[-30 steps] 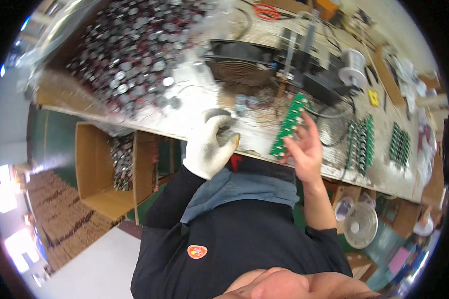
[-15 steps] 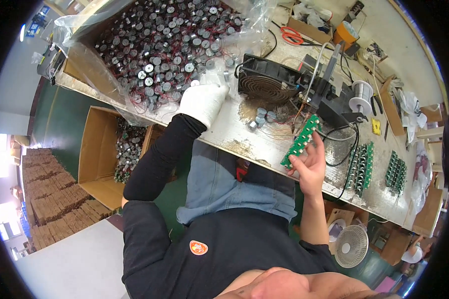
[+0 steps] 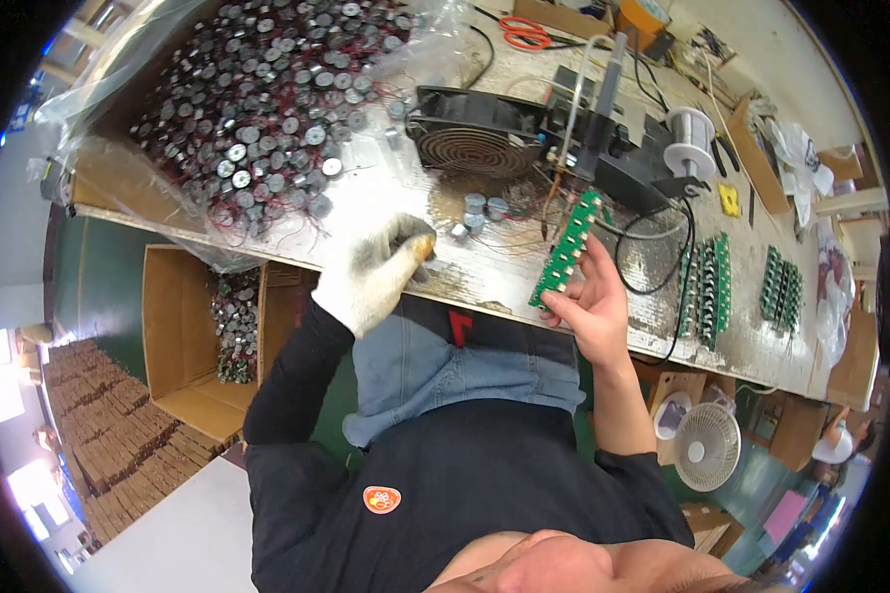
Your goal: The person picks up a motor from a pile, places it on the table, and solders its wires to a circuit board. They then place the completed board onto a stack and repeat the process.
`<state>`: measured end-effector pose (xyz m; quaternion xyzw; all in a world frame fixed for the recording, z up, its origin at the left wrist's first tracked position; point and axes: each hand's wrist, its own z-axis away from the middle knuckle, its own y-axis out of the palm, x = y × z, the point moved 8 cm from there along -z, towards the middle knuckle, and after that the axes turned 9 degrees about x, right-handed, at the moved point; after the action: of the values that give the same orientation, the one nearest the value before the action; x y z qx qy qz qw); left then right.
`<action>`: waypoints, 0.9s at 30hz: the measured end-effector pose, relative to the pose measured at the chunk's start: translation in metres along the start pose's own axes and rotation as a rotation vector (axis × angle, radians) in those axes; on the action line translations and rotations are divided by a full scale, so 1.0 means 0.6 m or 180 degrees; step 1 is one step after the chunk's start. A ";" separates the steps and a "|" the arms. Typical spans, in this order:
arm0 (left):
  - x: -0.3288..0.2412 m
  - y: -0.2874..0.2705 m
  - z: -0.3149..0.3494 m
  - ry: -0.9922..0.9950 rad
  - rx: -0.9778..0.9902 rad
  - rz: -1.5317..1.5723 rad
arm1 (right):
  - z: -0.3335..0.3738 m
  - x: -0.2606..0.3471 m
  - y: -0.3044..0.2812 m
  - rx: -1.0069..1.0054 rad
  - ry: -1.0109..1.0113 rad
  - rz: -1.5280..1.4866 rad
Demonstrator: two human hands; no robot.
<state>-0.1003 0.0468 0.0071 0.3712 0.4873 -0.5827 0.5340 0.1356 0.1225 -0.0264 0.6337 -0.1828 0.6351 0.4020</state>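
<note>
My left hand, in a white glove with a stained fingertip, is over the bench's front edge with its fingers curled together. What they hold, if anything, is hidden. My bare right hand grips a long green circuit board by its lower end and side, tilted with the far end up to the right. Small white parts line the board. Its upper end is close to a soldering fixture with thin tubes. Between the hands, several small round silver parts with thin wires lie on the bench.
A plastic-lined box full of silver parts with red wires stands at the left. A black fan is behind the loose parts. Farther right are a solder spool, a black cable and rows of green boards. An open carton is below.
My left hand has come back from the pile's edge toward me, its fingers now curled in view. The right hand still holds the board. The whole view has shifted slightly.
</note>
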 end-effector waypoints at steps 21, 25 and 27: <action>0.018 0.145 -0.043 0.0334 -0.0275 0.0507 | 0.006 0.000 0.009 0.0114 0.0020 -0.0247; 0.027 0.152 -0.050 -0.0052 -0.0135 0.0663 | 0.005 -0.001 0.006 0.0105 -0.0006 -0.0278; 0.033 0.153 -0.051 -0.0155 -0.0077 0.0695 | 0.003 0.001 0.008 0.0127 -0.0039 -0.0356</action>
<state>-0.0154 0.0754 -0.0352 0.4014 0.4378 -0.5240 0.6105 0.1334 0.1184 -0.0244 0.6547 -0.1368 0.6113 0.4231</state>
